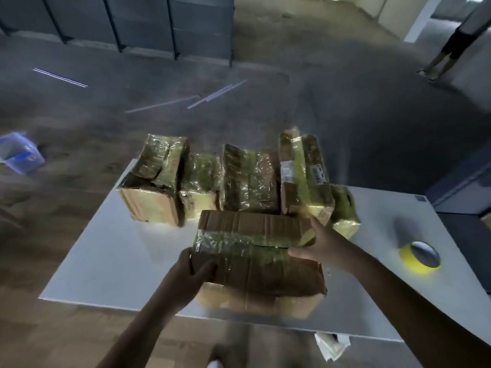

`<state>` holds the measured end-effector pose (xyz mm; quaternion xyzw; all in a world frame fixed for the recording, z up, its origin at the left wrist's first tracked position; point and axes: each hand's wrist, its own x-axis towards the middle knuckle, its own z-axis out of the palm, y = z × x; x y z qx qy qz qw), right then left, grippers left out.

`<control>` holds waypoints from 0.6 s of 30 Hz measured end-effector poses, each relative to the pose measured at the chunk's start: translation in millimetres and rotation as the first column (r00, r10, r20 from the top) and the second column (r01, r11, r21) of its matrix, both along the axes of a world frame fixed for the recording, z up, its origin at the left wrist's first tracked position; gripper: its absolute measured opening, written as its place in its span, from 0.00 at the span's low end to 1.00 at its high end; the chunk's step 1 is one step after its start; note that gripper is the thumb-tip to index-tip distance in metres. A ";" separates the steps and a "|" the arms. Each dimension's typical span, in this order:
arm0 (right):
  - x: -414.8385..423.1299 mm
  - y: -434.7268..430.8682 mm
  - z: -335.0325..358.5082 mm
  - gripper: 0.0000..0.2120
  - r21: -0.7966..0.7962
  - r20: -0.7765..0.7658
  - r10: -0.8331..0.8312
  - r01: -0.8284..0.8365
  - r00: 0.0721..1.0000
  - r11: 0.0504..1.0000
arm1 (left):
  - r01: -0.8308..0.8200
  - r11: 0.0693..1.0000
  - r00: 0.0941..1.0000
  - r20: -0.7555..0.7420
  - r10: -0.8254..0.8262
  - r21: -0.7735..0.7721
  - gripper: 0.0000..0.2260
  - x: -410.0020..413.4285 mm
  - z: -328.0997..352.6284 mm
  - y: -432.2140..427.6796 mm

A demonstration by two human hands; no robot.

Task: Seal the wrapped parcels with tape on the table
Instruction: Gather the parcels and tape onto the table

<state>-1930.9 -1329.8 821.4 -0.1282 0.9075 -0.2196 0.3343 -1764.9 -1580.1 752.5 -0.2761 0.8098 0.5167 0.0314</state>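
With fingers (pixel 208 268) of the left hand (pixel 191 277) and right hand (pixel 317 247) clamped on the ends of the parcel (pixel 255 264) at the worktop's (pixel 106 261) near edge, square it flat, seam up. Hold with the left, then reach right for the tape (pixel 419 257) by the right edge.

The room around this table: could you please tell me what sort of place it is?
Likely a warehouse or packing area: a wide bare floor, metal-framed racks at the back, and taped parcels on a table.
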 end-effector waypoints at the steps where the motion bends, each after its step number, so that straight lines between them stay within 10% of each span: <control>1: -0.8 5.7 -4.6 0.56 0.005 0.000 -0.019 0.019 1.000 1.000 | 0.026 1.000 1.000 0.007 -0.026 0.004 0.15 -4.0 -3.6 2.5; 15: -21.1 41.9 -39.7 0.56 -0.104 -0.006 -0.130 0.129 0.991 0.986 | 0.107 0.992 0.994 0.038 -0.105 -0.061 0.19 -32.4 -14.3 39.0; 18: -17.6 42.5 -43.0 0.55 -0.117 -0.065 -0.115 0.107 0.991 0.987 | 0.093 0.889 0.992 -0.038 -0.123 -0.448 0.28 -33.5 -13.0 49.6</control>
